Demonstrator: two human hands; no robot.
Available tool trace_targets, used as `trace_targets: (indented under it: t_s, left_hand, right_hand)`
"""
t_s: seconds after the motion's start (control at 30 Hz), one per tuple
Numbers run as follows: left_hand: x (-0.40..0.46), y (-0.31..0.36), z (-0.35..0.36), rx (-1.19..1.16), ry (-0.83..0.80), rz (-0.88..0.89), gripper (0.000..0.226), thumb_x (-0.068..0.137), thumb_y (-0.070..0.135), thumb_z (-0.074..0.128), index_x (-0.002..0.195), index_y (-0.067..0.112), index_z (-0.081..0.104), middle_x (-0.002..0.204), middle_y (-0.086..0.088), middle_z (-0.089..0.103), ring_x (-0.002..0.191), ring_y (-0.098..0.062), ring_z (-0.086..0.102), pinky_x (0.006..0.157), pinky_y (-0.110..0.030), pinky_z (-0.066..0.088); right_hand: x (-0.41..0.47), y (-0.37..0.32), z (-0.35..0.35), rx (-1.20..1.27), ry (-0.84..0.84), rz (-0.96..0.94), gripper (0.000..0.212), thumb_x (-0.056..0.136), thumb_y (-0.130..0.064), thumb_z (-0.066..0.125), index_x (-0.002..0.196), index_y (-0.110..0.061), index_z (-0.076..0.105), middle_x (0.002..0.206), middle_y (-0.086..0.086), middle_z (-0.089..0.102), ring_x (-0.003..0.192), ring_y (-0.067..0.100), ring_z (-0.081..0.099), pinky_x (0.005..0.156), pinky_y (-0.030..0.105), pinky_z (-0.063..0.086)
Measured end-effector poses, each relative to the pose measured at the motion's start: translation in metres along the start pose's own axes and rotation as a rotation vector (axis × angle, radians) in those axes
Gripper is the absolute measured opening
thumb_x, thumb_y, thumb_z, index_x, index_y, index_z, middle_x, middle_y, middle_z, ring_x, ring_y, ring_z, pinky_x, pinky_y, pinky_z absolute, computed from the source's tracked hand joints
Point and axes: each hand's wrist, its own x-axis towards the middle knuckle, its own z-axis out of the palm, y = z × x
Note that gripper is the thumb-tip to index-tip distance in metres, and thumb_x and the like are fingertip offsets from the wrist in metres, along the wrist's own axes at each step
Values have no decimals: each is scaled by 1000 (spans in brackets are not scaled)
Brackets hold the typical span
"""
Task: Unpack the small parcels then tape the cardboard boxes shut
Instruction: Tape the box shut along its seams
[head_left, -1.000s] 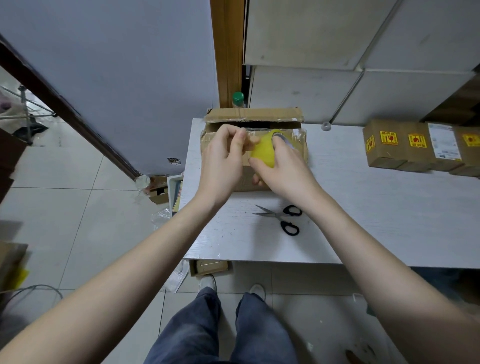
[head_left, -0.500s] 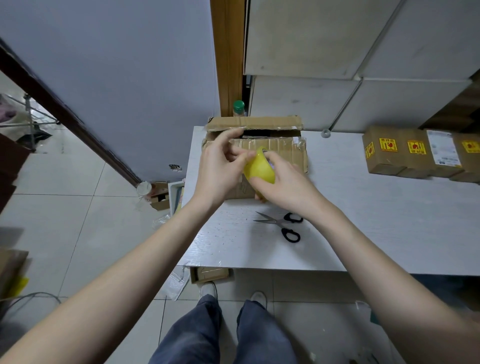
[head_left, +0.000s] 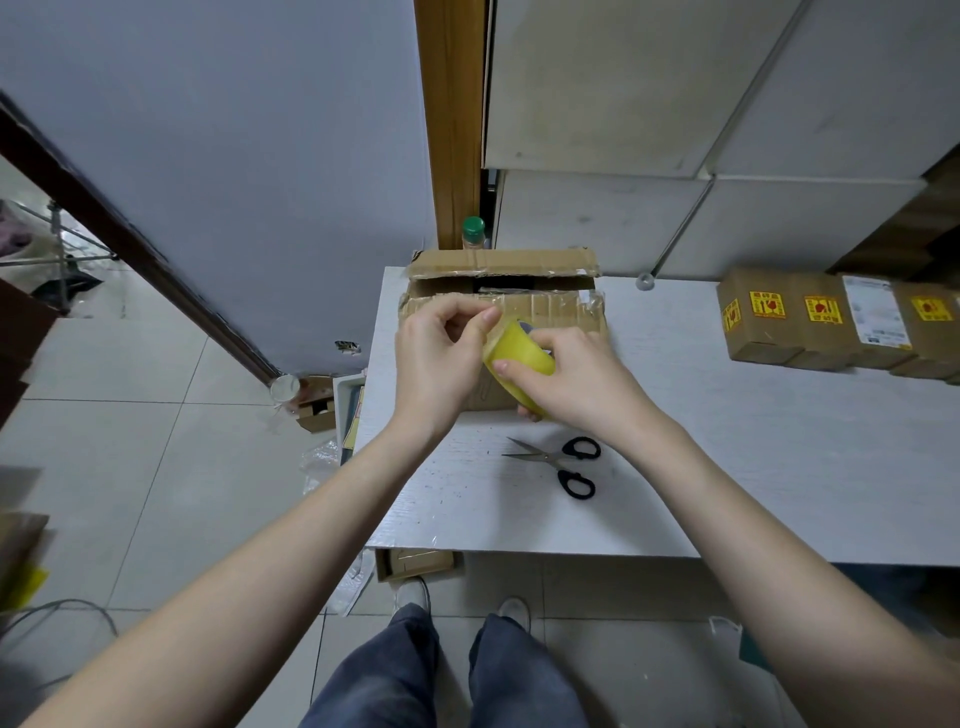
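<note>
- Tape roll (head_left: 519, 358), yellow, sits gripped in the right hand (head_left: 574, 382), thumb across its near face and fingers wrapped round the far side; it is held above the near part of the cardboard box (head_left: 501, 312).
- Left hand (head_left: 441, 358) is just beside the roll on its left, thumb and forefinger pinched together at the roll's upper edge; whether a tape end lies between them cannot be told.
- The cardboard box stands on the white table (head_left: 753, 467) at its far left corner, its far flap raised and a dark gap showing beneath it; the near flap lies flat under the hands.
- Scissors (head_left: 563, 460) with black handles lie open on the table just nearer than the box, apart from both hands.
- Small parcels (head_left: 831, 322), brown with yellow-and-red stickers and one white label, stand in a row well to the right of the box.
- A green-capped bottle (head_left: 474, 234) stands just behind the box.
</note>
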Motion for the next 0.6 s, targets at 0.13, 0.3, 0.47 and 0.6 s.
trace_targets:
  t_s: [0.13, 0.3, 0.47, 0.6]
  left_hand:
    - [-1, 8, 3, -38, 37, 39, 9, 89, 10, 65, 82, 12, 70, 74, 7, 65, 72, -11, 61, 67, -18, 45]
    - [9, 13, 5, -56, 18, 40, 11, 88, 14, 68, 78, 18, 70, 72, 8, 67, 68, -11, 63, 68, -23, 50]
    - [27, 6, 9, -64, 10, -24, 9, 88, 17, 68, 79, 17, 72, 74, 5, 70, 64, -6, 62, 75, -34, 56]
    - [28, 3, 22, -41, 30, -52, 9, 88, 21, 68, 80, 19, 72, 77, -1, 72, 73, -15, 68, 80, -45, 56]
  right_hand:
    - [7, 7, -9, -9, -2, 95, 35, 86, -55, 56, 76, -21, 60, 47, -1, 64, 41, 10, 62, 55, 22, 50]
    - [3, 18, -24, 5, -19, 63, 45, 83, -67, 50, 71, -24, 59, 45, -1, 63, 40, 11, 62, 54, 27, 52]
    - [-5, 31, -35, 2, -31, -50, 29, 85, -45, 55, 66, -24, 57, 47, -9, 60, 50, -5, 58, 47, 10, 35]
    - [-2, 42, -41, -38, -9, -68, 32, 87, -41, 55, 63, -20, 57, 51, -6, 60, 59, -2, 55, 48, 14, 32]
